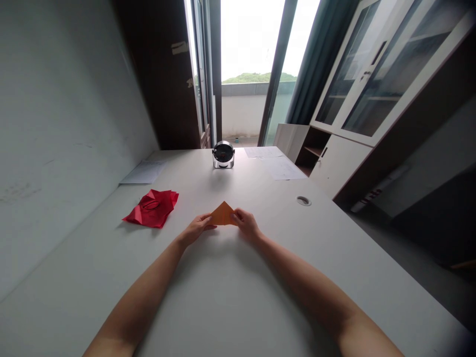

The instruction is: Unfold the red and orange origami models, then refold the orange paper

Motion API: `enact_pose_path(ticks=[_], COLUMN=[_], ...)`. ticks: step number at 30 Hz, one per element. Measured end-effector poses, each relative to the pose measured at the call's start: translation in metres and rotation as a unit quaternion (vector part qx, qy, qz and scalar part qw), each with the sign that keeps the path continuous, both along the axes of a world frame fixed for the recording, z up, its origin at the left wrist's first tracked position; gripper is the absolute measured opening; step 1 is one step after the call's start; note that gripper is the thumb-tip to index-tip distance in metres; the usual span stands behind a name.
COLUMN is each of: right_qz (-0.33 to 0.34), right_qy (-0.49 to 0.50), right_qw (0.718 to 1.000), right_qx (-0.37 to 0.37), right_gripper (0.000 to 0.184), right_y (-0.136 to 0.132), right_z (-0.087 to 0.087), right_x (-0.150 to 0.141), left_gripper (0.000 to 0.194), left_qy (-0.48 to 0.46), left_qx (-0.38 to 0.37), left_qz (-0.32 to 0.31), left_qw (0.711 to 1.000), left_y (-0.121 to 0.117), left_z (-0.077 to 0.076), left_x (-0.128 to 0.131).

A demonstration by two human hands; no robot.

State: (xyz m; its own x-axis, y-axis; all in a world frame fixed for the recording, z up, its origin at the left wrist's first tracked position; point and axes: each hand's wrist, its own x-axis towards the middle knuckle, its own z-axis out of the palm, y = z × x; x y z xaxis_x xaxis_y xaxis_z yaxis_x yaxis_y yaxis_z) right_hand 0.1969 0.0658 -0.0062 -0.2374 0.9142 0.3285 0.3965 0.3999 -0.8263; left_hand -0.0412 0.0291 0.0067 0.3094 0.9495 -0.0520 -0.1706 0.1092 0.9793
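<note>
A folded piece of orange paper (pixel 223 214), shaped like a triangle with its point away from me, is held between both hands over the white table. My left hand (pixel 198 228) pinches its left corner, thumb on top. At the right corner, my right hand (pixel 246 221) is closed on the paper with the fingers curled. To the left lies a crumpled red bag or cloth (pixel 151 209) with a thin dark loop on it, apart from my hands.
A round black device on a silver stand (pixel 223 154) stands at the far edge of the table (pixel 208 307). White papers lie at the back left (pixel 144 172) and back right (pixel 284 168). A cable hole (pixel 304 201) sits at right. A wall borders the left side.
</note>
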Motion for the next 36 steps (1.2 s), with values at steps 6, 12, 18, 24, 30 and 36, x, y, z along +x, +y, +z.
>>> enact_pose_path(ticks=[6, 12, 18, 24, 30, 36], right_qz=[0.015, 0.078, 0.113, 0.147, 0.161, 0.158], right_qy=[-0.030, -0.079, -0.125, -0.138, -0.159, -0.140], right_qw=[0.999, 0.994, 0.985, 0.979, 0.973, 0.976], right_qx=[-0.006, 0.014, 0.041, 0.035, 0.036, 0.049], right_gripper=[0.033, 0.036, 0.031, 0.021, 0.017, 0.020], right_y=[0.001, -0.006, -0.009, -0.008, -0.008, -0.006], right_z=[-0.002, 0.002, 0.005, 0.005, 0.005, 0.002], right_x=[0.001, 0.000, -0.002, -0.001, 0.000, -0.001], left_gripper=[0.051, 0.055, 0.050, 0.041, 0.033, 0.032], left_qy=[0.031, 0.100, 0.155, 0.186, 0.189, 0.163], left_qx=[-0.002, 0.006, 0.058, 0.126, 0.132, 0.128], left_qz=[-0.005, -0.017, 0.042, 0.093, 0.112, 0.098], left_qw=[1.000, 0.995, 0.985, 0.970, 0.967, 0.973], left_y=[-0.001, -0.011, -0.015, -0.012, -0.010, -0.009], left_z=[0.002, 0.016, 0.012, 0.006, 0.002, 0.000], left_x=[-0.003, 0.004, 0.014, 0.014, 0.014, 0.015])
